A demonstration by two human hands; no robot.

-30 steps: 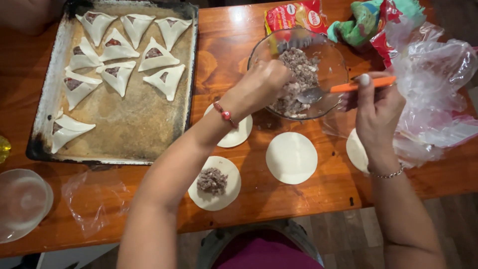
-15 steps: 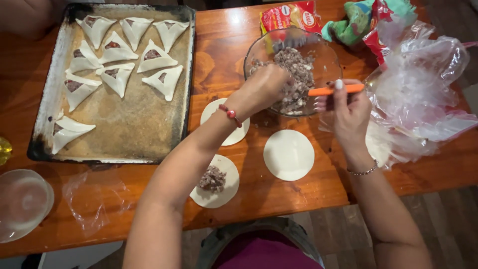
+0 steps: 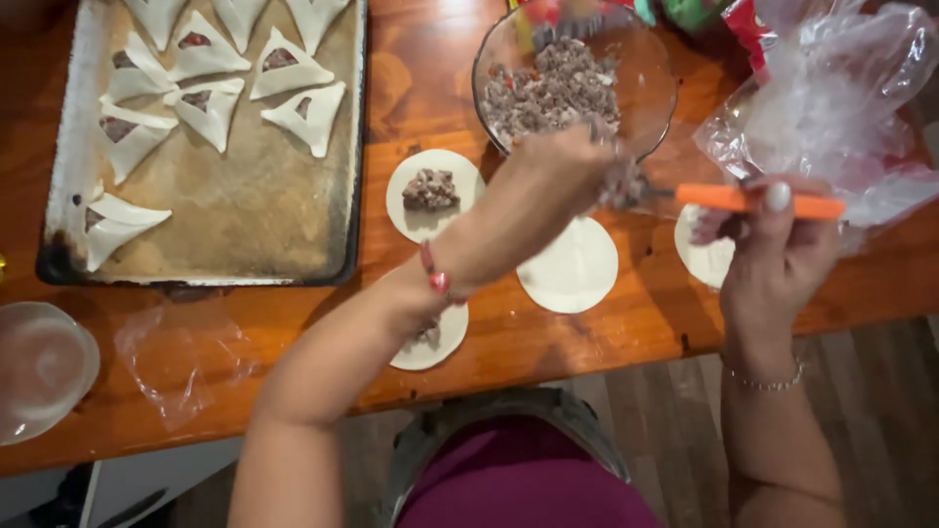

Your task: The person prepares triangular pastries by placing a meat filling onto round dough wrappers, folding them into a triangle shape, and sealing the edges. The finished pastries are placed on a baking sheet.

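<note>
My right hand (image 3: 773, 254) grips an orange-handled spoon (image 3: 753, 199), held level just near of the glass bowl of minced meat (image 3: 577, 78). My left hand (image 3: 558, 171) reaches across, its fingers bunched on the lump of meat at the spoon's tip, above the far edge of an empty dough round (image 3: 569, 266). A dough round with meat on it (image 3: 435, 191) lies to the left. Another filled dough round (image 3: 430, 337) is partly under my left forearm. A fourth dough round (image 3: 699, 256) peeks out beside my right hand.
A worn baking tray (image 3: 225, 215) at the left holds several folded triangular pastries (image 3: 303, 112). A crumpled clear plastic bag (image 3: 831, 108) lies at the right, a clear lid (image 3: 39, 362) and plastic wrap (image 3: 181, 357) at the near left. The wooden table's edge (image 3: 606, 367) runs close to my body.
Both hands have drawn back from inside the bowl toward me. The spoon now carries meat outside the rim, over the table by the empty dough round.
</note>
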